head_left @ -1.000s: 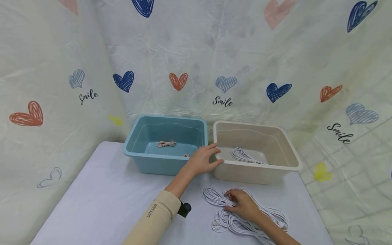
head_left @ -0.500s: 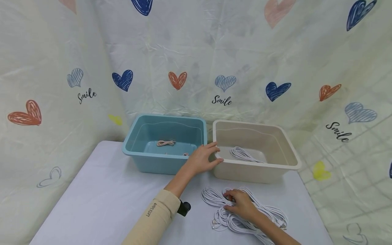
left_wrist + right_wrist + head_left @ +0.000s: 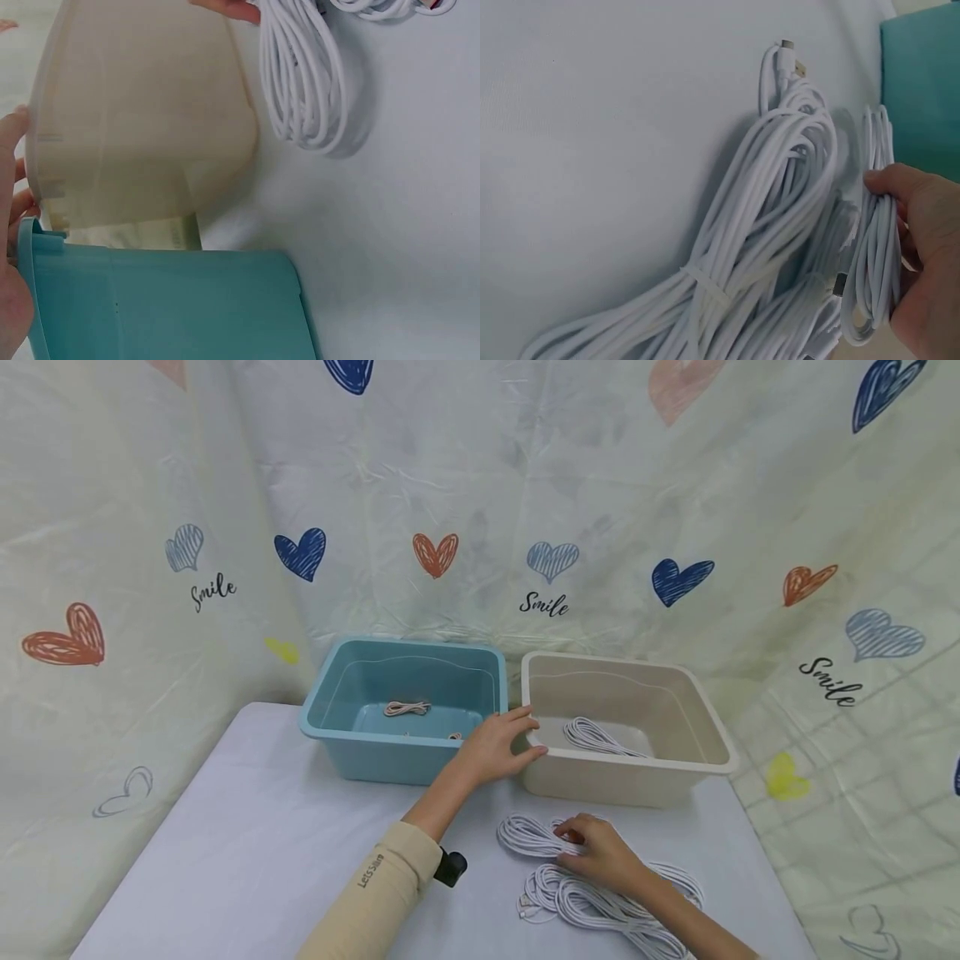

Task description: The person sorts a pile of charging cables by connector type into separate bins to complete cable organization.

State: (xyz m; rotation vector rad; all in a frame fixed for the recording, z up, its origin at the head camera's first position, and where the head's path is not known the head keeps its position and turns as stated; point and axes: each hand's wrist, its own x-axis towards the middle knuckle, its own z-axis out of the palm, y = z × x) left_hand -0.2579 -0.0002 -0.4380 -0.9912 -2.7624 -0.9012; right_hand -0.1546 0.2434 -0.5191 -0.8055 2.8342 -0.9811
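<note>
My right hand (image 3: 603,858) pinches a coiled white USB cable (image 3: 875,247) between thumb and fingers. In the right wrist view the cable's loops hang upright, raised beside the other cables, and a metal plug shows at its lower side. Below it on the table lie several more bundled white cables (image 3: 577,897), one with plug ends sticking out. My left hand (image 3: 491,747) rests at the near left corner of the beige bin (image 3: 615,783), thumb on the front rim and fingers spread along the side rim. Inside that bin lies another white cable coil (image 3: 592,737).
A blue bin (image 3: 382,764) stands left of the beige one, holding a small pinkish cable bundle (image 3: 407,708) and a bit of another by its front wall. The white-covered table (image 3: 225,852) meets a curtain (image 3: 480,468) with printed hearts behind the bins.
My right hand has risen slightly and drawn its cable coil up off the other cables. The left hand stays in place on the beige bin.
</note>
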